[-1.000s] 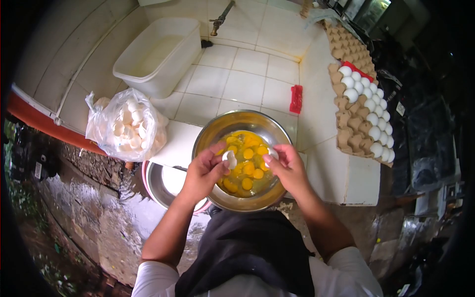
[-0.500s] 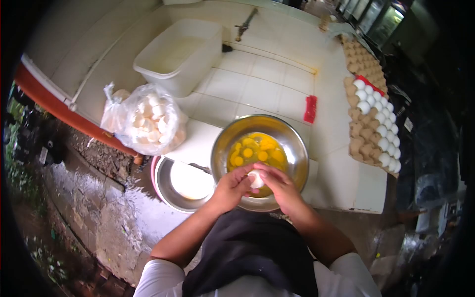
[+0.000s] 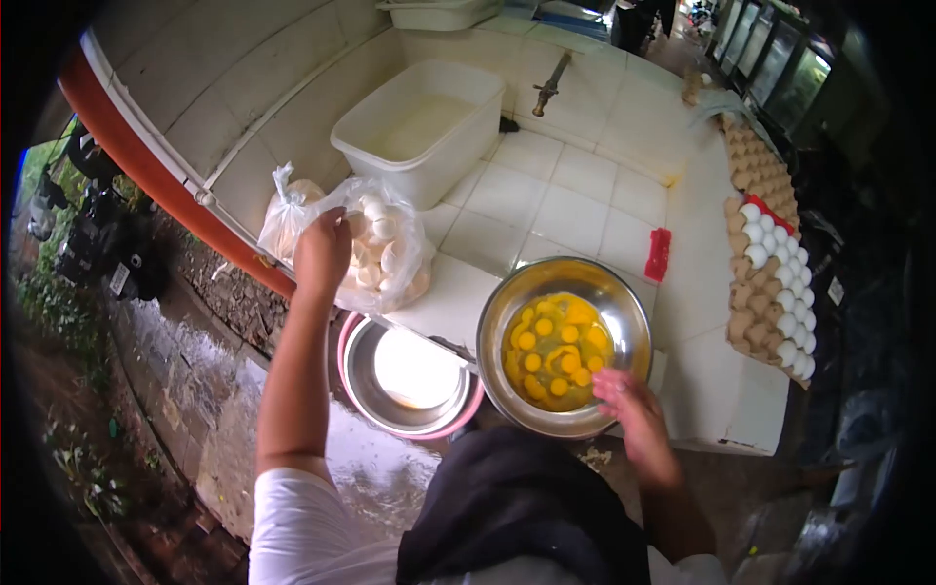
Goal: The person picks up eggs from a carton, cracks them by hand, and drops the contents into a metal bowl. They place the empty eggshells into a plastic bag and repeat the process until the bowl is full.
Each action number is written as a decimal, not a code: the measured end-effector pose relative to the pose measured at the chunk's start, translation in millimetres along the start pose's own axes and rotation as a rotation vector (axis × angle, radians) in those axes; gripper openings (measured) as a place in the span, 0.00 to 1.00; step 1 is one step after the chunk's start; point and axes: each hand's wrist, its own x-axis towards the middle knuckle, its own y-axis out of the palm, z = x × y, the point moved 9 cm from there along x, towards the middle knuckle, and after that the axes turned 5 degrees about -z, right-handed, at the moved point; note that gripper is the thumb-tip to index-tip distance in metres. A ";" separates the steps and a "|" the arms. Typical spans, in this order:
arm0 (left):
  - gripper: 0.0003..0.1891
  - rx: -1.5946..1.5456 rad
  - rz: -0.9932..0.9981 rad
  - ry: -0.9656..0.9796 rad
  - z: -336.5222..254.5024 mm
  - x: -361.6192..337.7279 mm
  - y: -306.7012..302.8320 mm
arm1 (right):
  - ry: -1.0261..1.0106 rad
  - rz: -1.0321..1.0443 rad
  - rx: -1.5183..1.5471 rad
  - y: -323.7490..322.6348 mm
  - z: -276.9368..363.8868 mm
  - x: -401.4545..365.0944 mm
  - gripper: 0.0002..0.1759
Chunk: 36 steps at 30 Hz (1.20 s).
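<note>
My left hand is stretched out to the clear plastic bag of eggshells on the white tiled counter, fingers at the bag's opening; whether a shell is in the fingers is hidden. My right hand hovers at the near right rim of the steel bowl, fingers spread and holding nothing. Inside that bowl lie several cracked egg yolks in their whites.
A second steel bowl in a pink basin sits left of the first. A white plastic tub stands at the back. Cardboard egg trays with white eggs line the right side. A red object lies on the tiles. Wet ground is below left.
Both hands were together over the bowl holding eggshell halves. My left hand has since swung left to the shell bag, and my right hand has dropped back to the bowl's rim, fingers spread.
</note>
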 end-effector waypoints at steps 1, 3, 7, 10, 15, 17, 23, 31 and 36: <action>0.18 0.119 0.071 -0.061 1.8 7.4 2.4 | -0.004 -0.001 -0.004 0.0 -1.1 -3.1 0.22; 0.19 0.189 0.131 0.000 -2.5 15.4 5.7 | -0.008 -0.016 0.010 0.7 -0.8 -5.8 0.19; 0.22 0.157 0.121 0.013 -2.9 24.5 -4.6 | -0.018 -0.009 0.000 2.4 3.4 -9.4 0.17; 0.18 -0.033 -0.089 0.001 -10.5 16.5 -32.9 | -0.060 -0.033 -0.003 1.0 12.8 -10.9 0.16; 0.19 -0.097 0.064 0.301 -92.2 -69.5 9.3 | -0.043 -0.043 -0.024 0.0 7.7 -9.1 0.17; 0.17 -0.034 -0.009 0.405 -92.2 -78.6 25.7 | -0.031 -0.022 -0.019 5.7 8.7 -8.9 0.17; 0.06 -0.145 0.005 0.205 -63.5 -57.2 26.5 | -0.088 0.030 -0.018 11.3 11.9 -9.3 0.16; 0.23 -0.354 -0.076 0.139 -53.5 -100.6 10.0 | -0.176 0.081 -0.086 -10.9 29.6 -23.7 0.19; 0.09 -0.481 -0.048 -0.047 -6.5 -141.3 5.4 | -0.368 0.034 -0.470 -59.7 96.9 -56.2 0.19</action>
